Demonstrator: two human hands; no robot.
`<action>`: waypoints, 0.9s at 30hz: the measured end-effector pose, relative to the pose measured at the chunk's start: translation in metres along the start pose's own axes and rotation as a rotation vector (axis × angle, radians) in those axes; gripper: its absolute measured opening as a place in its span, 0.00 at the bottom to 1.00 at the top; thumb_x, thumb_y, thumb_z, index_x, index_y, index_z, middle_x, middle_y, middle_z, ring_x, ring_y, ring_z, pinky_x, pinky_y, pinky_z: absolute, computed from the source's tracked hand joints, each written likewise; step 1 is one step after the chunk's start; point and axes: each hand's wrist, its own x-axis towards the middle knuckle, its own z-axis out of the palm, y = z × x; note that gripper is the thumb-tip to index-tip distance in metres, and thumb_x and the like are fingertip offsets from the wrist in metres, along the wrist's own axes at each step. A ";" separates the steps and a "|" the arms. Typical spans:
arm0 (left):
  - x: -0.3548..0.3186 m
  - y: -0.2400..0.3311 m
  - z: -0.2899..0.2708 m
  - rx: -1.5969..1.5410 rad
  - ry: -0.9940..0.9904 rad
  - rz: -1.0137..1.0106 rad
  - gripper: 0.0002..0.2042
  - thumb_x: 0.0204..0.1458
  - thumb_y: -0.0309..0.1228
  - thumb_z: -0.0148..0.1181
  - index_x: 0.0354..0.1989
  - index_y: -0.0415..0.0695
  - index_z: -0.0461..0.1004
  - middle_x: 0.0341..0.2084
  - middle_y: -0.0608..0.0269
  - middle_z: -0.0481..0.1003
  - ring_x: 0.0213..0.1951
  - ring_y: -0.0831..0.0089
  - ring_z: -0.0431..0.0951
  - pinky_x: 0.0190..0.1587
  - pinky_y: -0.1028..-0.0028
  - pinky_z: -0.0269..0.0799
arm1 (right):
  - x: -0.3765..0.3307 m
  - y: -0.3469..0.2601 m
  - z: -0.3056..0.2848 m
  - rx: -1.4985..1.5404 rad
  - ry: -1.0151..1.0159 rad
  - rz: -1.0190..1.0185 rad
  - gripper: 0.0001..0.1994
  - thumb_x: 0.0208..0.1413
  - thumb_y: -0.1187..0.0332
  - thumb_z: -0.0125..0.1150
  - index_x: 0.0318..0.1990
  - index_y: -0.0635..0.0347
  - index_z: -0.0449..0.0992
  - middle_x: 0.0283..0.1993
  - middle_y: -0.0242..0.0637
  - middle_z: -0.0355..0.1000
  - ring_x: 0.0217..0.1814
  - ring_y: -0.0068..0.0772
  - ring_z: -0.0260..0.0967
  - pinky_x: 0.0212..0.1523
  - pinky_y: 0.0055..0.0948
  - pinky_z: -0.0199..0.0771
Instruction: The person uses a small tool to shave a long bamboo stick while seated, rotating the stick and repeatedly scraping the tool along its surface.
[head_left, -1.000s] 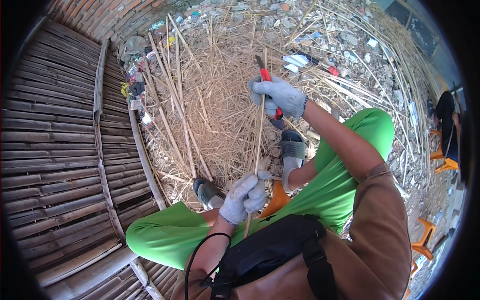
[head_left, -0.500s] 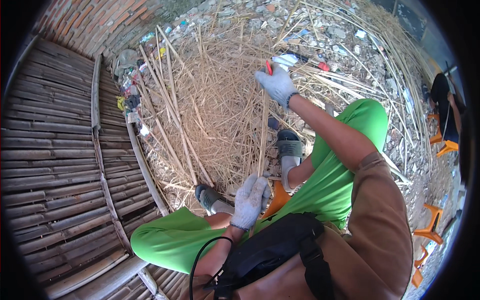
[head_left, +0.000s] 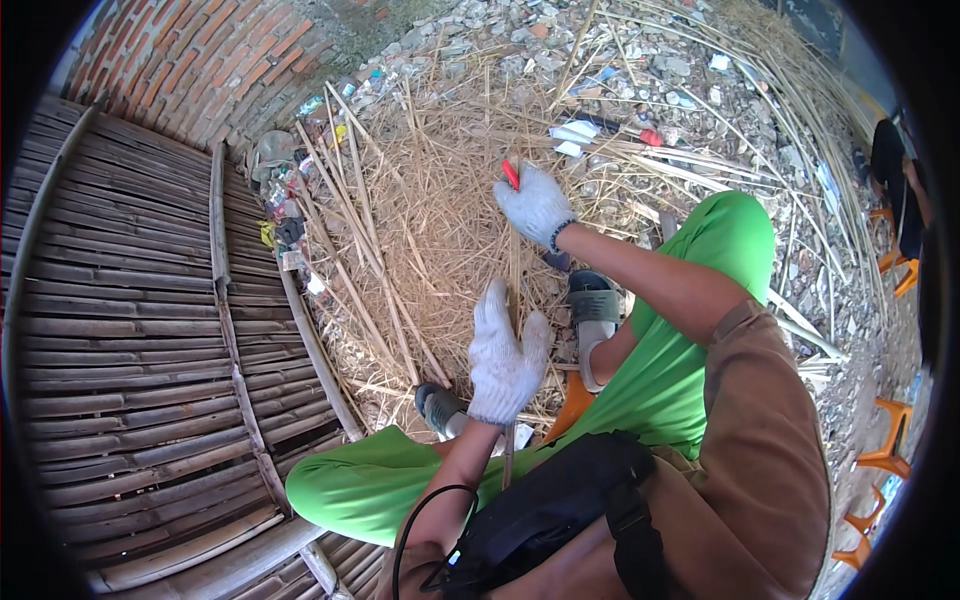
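My right hand, in a whitish knit glove, is closed round a tool with a red handle. Only the handle's red end shows; any blade is hidden. A narrow bamboo strip runs from under that hand toward my lap. My left hand, gloved too, lies over the strip with its fingers stretched forward and its thumb spread to the right. The strip passes in the gap between thumb and fingers and shows again below the wrist. Whether the right hand also grips the strip is hidden.
Pale shavings cover the ground between my sandalled feet, with longer bamboo strips on the left. A slatted bamboo platform fills the left side, near a brick wall. Orange stools and another person are at far right.
My left hand has loosened from the strip and spread its fingers, reaching a little farther forward. The right hand with the red-handled tool has come slightly nearer and left. The view has shifted a little.
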 end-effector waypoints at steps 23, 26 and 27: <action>0.042 -0.018 0.072 -0.959 0.650 -0.055 0.25 0.60 0.22 0.65 0.66 0.36 0.71 0.57 0.52 0.75 0.60 0.62 0.77 0.68 0.62 0.73 | -0.027 0.024 0.015 0.043 -0.117 0.085 0.22 0.59 0.52 0.64 0.49 0.62 0.82 0.45 0.59 0.84 0.49 0.59 0.85 0.51 0.52 0.85; 0.033 -0.018 0.075 -0.838 0.646 -0.105 0.23 0.61 0.22 0.63 0.66 0.35 0.71 0.56 0.54 0.75 0.57 0.63 0.77 0.66 0.63 0.73 | -0.031 0.027 0.019 0.017 -0.106 0.087 0.22 0.60 0.52 0.63 0.51 0.61 0.82 0.45 0.59 0.84 0.50 0.59 0.85 0.52 0.52 0.85; 0.025 -0.019 0.074 -0.780 0.614 -0.156 0.23 0.62 0.23 0.62 0.66 0.35 0.70 0.55 0.54 0.75 0.56 0.64 0.77 0.64 0.64 0.73 | -0.032 0.026 0.022 0.020 -0.120 0.081 0.22 0.60 0.52 0.63 0.51 0.61 0.81 0.45 0.59 0.84 0.50 0.59 0.84 0.52 0.52 0.84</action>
